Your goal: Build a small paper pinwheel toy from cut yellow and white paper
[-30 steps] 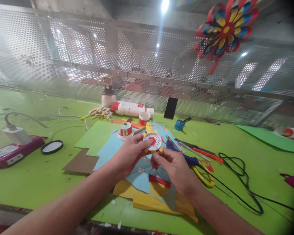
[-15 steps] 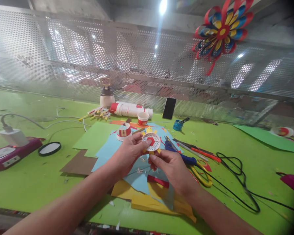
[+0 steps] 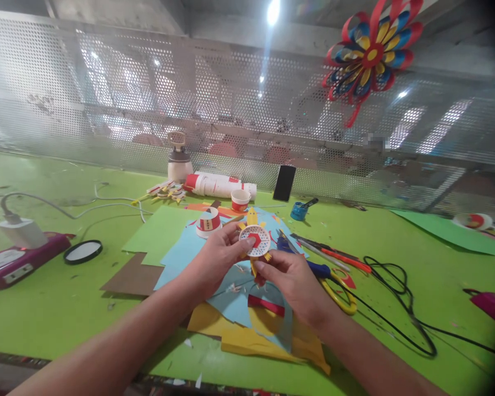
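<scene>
A small paper turtle [image 3: 263,236] is held up over the middle of the table, its head pointing away from me. Its round white shell has dark speckles and a red centre; the head, legs and tail are yellow. My left hand [image 3: 216,256] grips the shell from the left, thumb on the red centre. Below the shell, my right hand [image 3: 291,275] is closed with the thumb and fingers pinching the yellow tail. Under both hands lie blue paper [image 3: 226,300] and yellow paper [image 3: 264,344]. A cut red-and-white paper cup [image 3: 209,221] stands just beyond my left hand.
Scissors [image 3: 342,294] with yellow handles lie right of my right hand, near orange-handled tools [image 3: 346,260] and a black cable [image 3: 410,308]. Behind are another paper cup [image 3: 241,201], a blue jar [image 3: 299,211] and a phone [image 3: 284,183]. A purple power strip [image 3: 27,261] is at left.
The turtle's yellow head now shows longer above the shell, and more of its tail shows at my right thumb. Both hands stay almost in place.
</scene>
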Motion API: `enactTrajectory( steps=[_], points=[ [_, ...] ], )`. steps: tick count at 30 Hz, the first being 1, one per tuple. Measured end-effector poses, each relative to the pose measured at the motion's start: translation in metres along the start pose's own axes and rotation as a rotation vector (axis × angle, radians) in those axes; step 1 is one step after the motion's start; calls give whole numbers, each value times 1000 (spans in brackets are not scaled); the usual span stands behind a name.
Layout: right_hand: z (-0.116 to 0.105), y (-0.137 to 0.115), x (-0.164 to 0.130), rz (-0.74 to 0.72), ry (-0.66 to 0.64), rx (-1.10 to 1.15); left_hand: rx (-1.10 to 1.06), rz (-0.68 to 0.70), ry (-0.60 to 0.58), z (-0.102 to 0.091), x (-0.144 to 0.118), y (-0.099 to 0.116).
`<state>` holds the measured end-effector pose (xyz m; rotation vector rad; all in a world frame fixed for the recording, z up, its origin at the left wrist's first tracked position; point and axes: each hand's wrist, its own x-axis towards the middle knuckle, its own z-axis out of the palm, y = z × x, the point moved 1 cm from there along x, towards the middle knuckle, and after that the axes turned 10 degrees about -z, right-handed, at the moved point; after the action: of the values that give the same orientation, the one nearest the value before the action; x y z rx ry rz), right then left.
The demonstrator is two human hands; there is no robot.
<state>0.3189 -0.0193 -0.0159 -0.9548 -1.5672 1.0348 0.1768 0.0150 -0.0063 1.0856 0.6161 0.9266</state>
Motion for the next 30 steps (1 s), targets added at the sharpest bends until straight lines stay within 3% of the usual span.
enactTrajectory(
  steps=[9,20,30],
  points=[
    [4,-5,-2,12,95,-54,24,28,-51,-2,1,-2],
    [3,-1,-4,22,73,-29,-43,-32,50,-1,-2,5],
    [4,2,-4,-19,109,-102,-21,24,34,-3,0,3]
  ],
)
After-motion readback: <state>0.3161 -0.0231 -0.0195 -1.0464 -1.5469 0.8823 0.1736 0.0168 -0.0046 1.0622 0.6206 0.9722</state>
